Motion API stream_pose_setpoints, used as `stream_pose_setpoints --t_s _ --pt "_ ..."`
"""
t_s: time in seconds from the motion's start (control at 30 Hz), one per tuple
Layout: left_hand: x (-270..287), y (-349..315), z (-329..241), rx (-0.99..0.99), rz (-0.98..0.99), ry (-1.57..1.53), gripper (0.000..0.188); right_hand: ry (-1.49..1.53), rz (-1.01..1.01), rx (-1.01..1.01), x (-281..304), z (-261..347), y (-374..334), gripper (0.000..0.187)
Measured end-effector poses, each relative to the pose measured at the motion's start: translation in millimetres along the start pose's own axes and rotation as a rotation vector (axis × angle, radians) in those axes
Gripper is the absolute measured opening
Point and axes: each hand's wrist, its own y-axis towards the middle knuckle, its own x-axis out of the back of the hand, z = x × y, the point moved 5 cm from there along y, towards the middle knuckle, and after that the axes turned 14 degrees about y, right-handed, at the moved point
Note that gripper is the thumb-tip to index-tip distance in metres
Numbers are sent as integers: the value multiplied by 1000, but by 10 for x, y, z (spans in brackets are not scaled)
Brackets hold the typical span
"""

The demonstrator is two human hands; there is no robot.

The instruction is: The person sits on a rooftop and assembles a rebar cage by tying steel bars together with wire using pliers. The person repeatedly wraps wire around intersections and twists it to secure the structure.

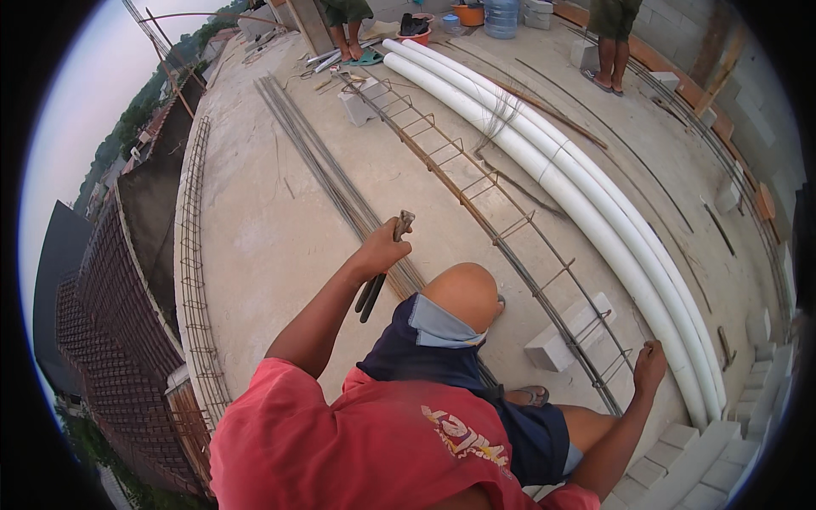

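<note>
My left hand (380,252) is closed round a pair of end-cutting pincers (405,224), jaws up and black handles hanging below the fist. It is raised over a bundle of straight steel rods (327,183) on the floor. Close to the near end of a long rebar cage (476,216), my right hand (651,364) is closed with its fingertips together; what it holds, if anything, is too small to make out. The cage has rectangular stirrups along its bars. Pale blocks (544,350) prop it up, one near my foot and another (357,109) at its far end.
Thick white pipes (586,204) lie beyond the cage, with loose wires (501,115) across them. Another rebar cage (194,255) runs along the left slab edge, above tiled roofs. Two people's legs (347,34) (610,51) stand at the back. Blocks (680,435) line the lower right.
</note>
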Motion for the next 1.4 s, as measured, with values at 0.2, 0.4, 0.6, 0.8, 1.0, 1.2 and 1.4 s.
stream_pose_setpoints --t_s 0.2,0.4,0.6,0.8,1.0,1.2,1.4 --pt "-1001 1557 -277 -217 -2 301 38 -23 56 -264 53 71 -229 18" --pt "-1817 2816 -547 -218 -13 441 40 -121 66 -286 -19 -274 -421 16" --pt "-2260 3446 -446 -192 0 434 31 -133 36 -462 60 -329 -462 19" --pt "-2505 3575 -277 -350 -126 636 44 -73 -90 -520 287 -520 -658 21" --pt "-2043 3315 -731 -541 -219 547 63 294 -308 -269 543 465 -214 23" --pt "-1482 1187 -2648 -841 704 -191 64 893 -171 -123 140 1784 196 27" --pt "-1530 600 -2791 -957 690 -153 42 1159 -29 -178 -608 2083 -61 29"
